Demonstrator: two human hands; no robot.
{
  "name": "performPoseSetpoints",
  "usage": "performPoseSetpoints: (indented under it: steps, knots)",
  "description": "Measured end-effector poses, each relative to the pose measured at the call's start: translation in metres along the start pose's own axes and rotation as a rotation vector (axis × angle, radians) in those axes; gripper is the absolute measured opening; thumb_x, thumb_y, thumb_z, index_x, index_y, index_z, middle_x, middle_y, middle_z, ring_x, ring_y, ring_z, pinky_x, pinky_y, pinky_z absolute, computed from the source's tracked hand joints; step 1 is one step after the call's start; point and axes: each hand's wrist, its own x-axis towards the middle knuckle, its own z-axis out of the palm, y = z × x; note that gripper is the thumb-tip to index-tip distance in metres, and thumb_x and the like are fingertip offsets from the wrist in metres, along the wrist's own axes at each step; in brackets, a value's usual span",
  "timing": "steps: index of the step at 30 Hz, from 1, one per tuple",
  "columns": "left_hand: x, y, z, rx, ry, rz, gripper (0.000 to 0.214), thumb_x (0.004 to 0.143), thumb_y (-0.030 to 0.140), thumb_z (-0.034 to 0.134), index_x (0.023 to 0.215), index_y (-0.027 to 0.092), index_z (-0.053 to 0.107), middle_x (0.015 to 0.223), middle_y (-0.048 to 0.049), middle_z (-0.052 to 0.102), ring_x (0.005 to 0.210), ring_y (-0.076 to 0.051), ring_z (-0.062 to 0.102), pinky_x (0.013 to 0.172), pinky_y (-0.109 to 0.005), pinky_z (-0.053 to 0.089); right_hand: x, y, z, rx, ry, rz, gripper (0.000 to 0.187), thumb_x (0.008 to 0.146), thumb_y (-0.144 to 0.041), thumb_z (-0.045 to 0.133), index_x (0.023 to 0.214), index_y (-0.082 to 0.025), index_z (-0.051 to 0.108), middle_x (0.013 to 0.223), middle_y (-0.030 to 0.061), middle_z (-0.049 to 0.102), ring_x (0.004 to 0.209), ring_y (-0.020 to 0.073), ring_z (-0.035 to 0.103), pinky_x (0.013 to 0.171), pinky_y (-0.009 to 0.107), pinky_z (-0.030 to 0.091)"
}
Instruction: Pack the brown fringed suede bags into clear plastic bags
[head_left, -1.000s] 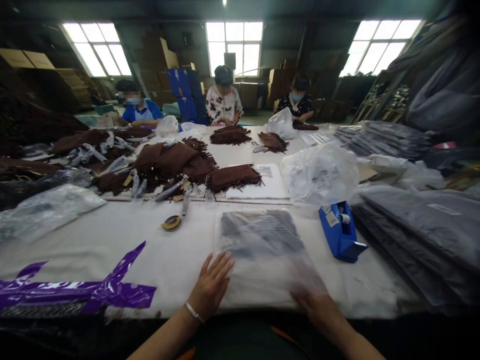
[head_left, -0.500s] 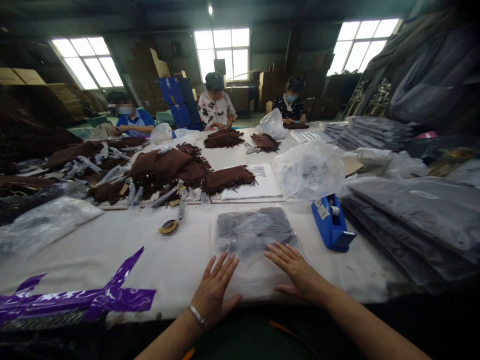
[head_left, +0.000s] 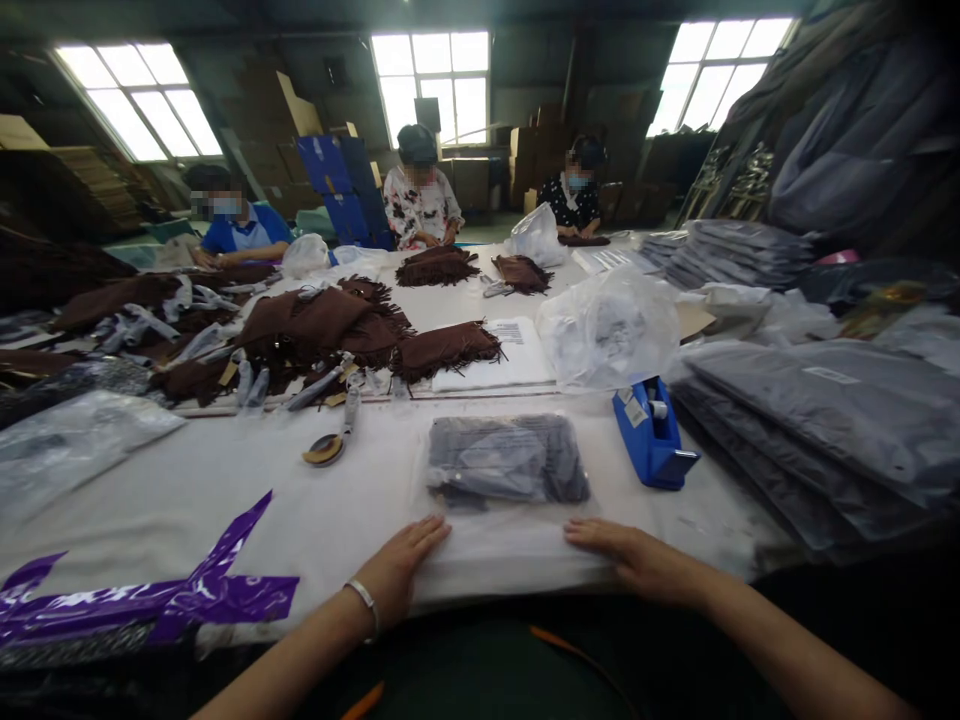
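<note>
A clear plastic bag holding a folded dark grey garment lies flat on the white table in front of me. My left hand rests at the bag's near left corner, fingers together and stretched flat. At the near right edge of the bag lies my right hand, also flat with fingers extended. Neither hand grips anything. A silver bracelet sits on my left wrist.
A blue tape dispenser stands right of the bag. Stacks of bagged grey garments fill the right side. Purple tape strips lie at near left. Brown fringed garments and a white bag pile lie beyond. Three people work at the far end.
Both hands slid back along the bag toward its near edge and spread apart to the corners. The garment now sits bunched at the bag's far end.
</note>
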Motion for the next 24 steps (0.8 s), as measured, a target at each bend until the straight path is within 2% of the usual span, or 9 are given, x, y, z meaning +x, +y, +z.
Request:
performPoseSetpoints:
  steps: [3,5,9,13,16,18,21,22,24]
  knots:
    - [-0.007,-0.006,-0.017,-0.116,-0.135,0.055,0.096,0.049,-0.002,0.035,0.141,0.025,0.028,0.141,-0.0021,0.042,0.128,-0.019,0.042,0.102,-0.041,0.042,-0.01,-0.006,-0.018,0.113,-0.112,0.095,0.079,0.063,0.0,0.042,0.137,-0.031,0.039,0.141,-0.0019,0.04,0.13,0.0181,0.036,0.11,0.039,0.023]
    - [-0.014,-0.01,-0.026,-0.182,-0.208,0.101,0.096,0.051,0.002,0.037,0.143,0.025,0.023,0.142,-0.0008,0.039,0.13,-0.02,0.039,0.104,-0.044,0.038,-0.016,-0.004,-0.023,0.125,-0.108,0.107,0.074,0.068,-0.005,0.05,0.136,-0.031,0.04,0.141,0.0,0.042,0.128,0.0209,0.038,0.108,0.039,0.027]
    - [-0.025,-0.016,-0.031,-0.209,-0.234,0.097,0.092,0.055,0.008,0.041,0.143,0.024,0.021,0.146,-0.0022,0.034,0.135,-0.023,0.03,0.109,-0.052,0.024,-0.018,0.011,-0.008,0.026,0.069,0.039,0.06,0.072,-0.019,0.063,0.13,-0.028,0.05,0.135,0.0053,0.049,0.124,0.0253,0.044,0.106,0.04,0.033]
    - [-0.025,-0.019,-0.018,-0.175,-0.135,0.095,0.074,0.068,0.013,0.048,0.139,0.025,0.032,0.144,-0.0043,0.036,0.135,-0.025,0.029,0.111,-0.053,0.017,-0.009,0.036,0.019,0.003,0.311,0.032,0.035,0.084,-0.026,0.05,0.117,-0.029,0.061,0.121,0.0048,0.06,0.116,0.0243,0.051,0.103,0.043,0.037]
    - [-0.025,-0.017,-0.003,-0.244,-0.006,0.119,0.051,0.08,0.014,0.044,0.13,0.024,0.045,0.134,-0.0045,0.051,0.128,-0.022,0.042,0.112,-0.047,0.022,-0.004,0.046,0.035,0.071,0.484,0.08,0.03,0.09,-0.035,0.043,0.109,-0.026,0.065,0.112,0.0053,0.064,0.109,0.0237,0.055,0.098,0.041,0.041]
    - [-0.024,-0.012,0.006,-0.305,0.179,-0.051,0.034,0.088,0.018,0.038,0.118,0.022,0.054,0.118,-0.0054,0.062,0.113,-0.018,0.056,0.103,-0.037,0.038,-0.001,0.045,0.043,0.069,0.6,0.165,0.032,0.09,-0.043,0.043,0.103,-0.023,0.066,0.104,0.0056,0.067,0.101,0.0231,0.059,0.091,0.036,0.045]
    - [-0.015,-0.005,0.014,-0.275,0.401,-0.521,0.029,0.094,0.031,0.033,0.096,0.018,0.058,0.084,-0.0052,0.068,0.079,-0.017,0.065,0.073,-0.026,0.05,0.007,0.036,0.053,-0.03,0.719,0.335,0.041,0.091,-0.051,0.037,0.094,-0.021,0.064,0.083,0.0054,0.068,0.079,0.0219,0.063,0.073,0.031,0.048]
    - [-0.01,-0.005,0.015,-0.233,0.407,-0.648,0.031,0.095,0.034,0.031,0.091,0.018,0.058,0.076,-0.0041,0.067,0.07,-0.017,0.064,0.066,-0.026,0.048,0.011,0.031,0.055,-0.067,0.722,0.38,0.043,0.091,-0.053,0.035,0.092,-0.021,0.063,0.076,0.0048,0.067,0.074,0.0217,0.063,0.067,0.03,0.046]
    - [0.0,-0.008,0.014,-0.124,0.334,-0.795,0.034,0.096,0.035,0.029,0.085,0.018,0.056,0.07,-0.0029,0.065,0.063,-0.017,0.062,0.06,-0.026,0.045,0.021,0.023,0.056,-0.119,0.681,0.453,0.044,0.092,-0.053,0.032,0.087,-0.022,0.062,0.066,0.0031,0.064,0.064,0.0213,0.061,0.06,0.03,0.041]
